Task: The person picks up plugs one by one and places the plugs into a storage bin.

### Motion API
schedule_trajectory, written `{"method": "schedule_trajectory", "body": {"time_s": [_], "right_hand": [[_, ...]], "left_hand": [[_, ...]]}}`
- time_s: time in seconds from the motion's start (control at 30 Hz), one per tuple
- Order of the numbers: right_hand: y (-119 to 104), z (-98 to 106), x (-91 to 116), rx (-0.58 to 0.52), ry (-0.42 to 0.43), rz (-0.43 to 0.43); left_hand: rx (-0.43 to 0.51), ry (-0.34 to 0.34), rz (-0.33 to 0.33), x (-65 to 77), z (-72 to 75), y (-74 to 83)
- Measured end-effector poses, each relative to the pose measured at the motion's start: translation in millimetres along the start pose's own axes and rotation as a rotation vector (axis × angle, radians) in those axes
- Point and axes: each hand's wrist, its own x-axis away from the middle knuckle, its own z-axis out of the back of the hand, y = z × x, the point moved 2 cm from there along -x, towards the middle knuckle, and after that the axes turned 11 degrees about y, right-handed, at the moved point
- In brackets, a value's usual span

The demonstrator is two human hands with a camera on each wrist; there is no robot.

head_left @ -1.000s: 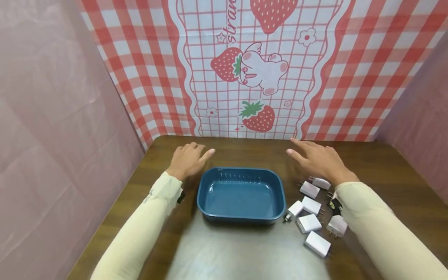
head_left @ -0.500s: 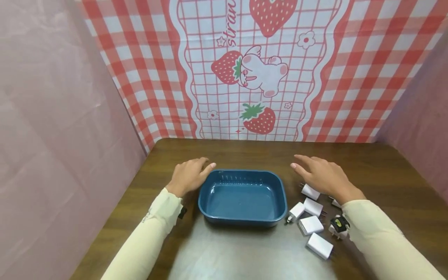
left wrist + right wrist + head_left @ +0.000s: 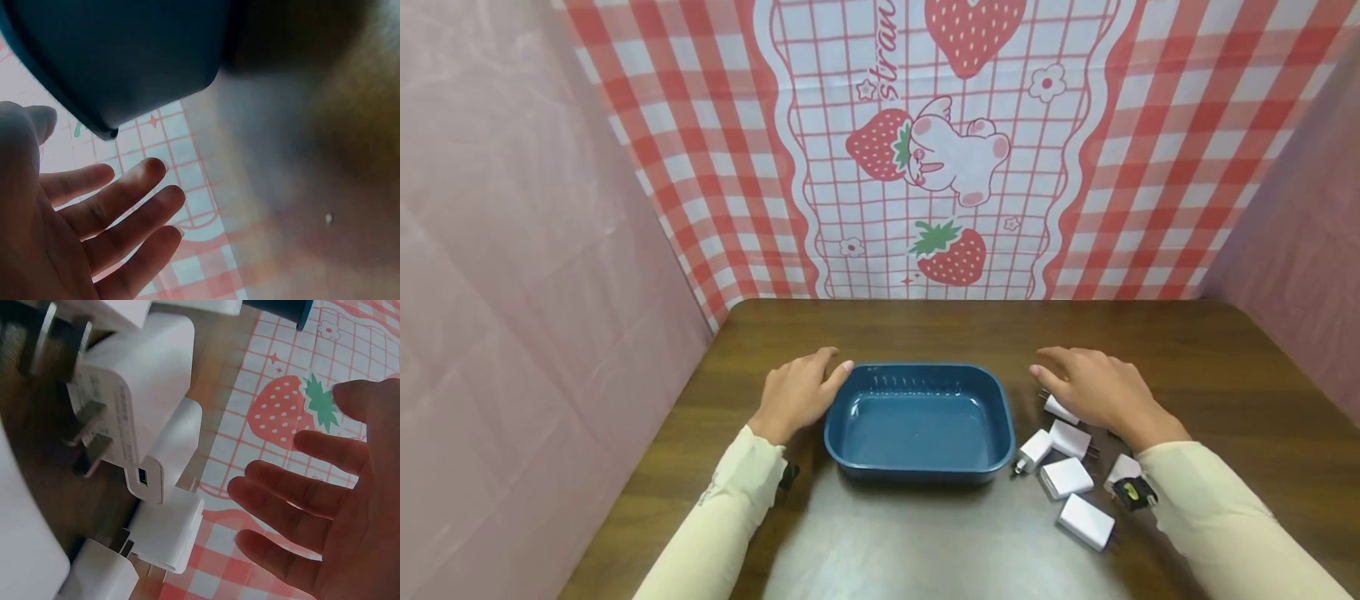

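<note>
A dark blue rectangular tray sits in the middle of the wooden table. Just beyond its left rim is my left hand, fingers loosely spread and holding nothing. The left wrist view has those fingers apart from the tray's side. To the right of the tray lie several white plug chargers, some with metal prongs showing. My right hand hovers at the far end of this group, fingers relaxed, and hides part of it. In the right wrist view, a charger and others lie beside the bare fingers.
A red-and-white checked cloth with strawberries hangs behind the table's back edge. Pink cloth closes off the left side, and more pink cloth the right. A small black device sits at the right cuff.
Both hands have come lower and nearer to me. My right hand has drawn back over the farther chargers, covering more of them. The tray and chargers stay in place.
</note>
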Motion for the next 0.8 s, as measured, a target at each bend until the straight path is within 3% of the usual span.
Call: {"method": "schedule_trajectory", "body": {"time_s": [0.27,0.63,0.8], "right_hand": [[2,7,19,0.017,0.017,0.003],[12,11,46,0.05,0.033,-0.015],[13,9,58,0.057,0.044,-0.023]], "left_hand": [[-0.015,0.026,0.048,14.0,-1.0,8.2],[0.065,0.058,0.082,29.8,-3.2,13.2],[0.113,0.063,0.128,34.1,-4.0,13.5]]}}
